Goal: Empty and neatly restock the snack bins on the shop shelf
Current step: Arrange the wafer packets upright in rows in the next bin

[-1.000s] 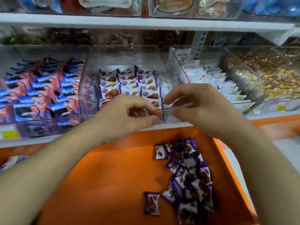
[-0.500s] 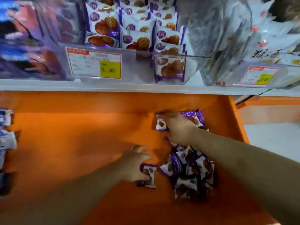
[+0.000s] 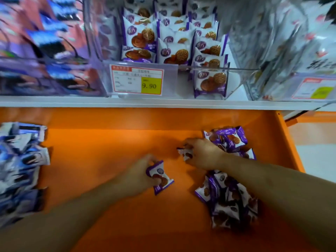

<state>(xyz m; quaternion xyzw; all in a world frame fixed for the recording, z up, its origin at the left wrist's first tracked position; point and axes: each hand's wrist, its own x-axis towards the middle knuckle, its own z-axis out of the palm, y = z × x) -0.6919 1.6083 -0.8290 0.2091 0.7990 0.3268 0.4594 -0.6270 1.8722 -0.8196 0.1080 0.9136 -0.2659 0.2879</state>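
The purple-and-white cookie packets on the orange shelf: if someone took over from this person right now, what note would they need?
Left hand: grips one purple-and-white cookie packet on the orange lower shelf.
Right hand: grips another purple-and-white packet at the edge of the loose pile of purple packets.
Clear plastic bin above, with the 9.90 price tag: partly restocked, packets standing in neat rows at the back, one at the front right.
Left to do: move the held packets and the rest of the pile into the bin. A blurred heap of blue-and-white packets also lies on the orange shelf, far left.
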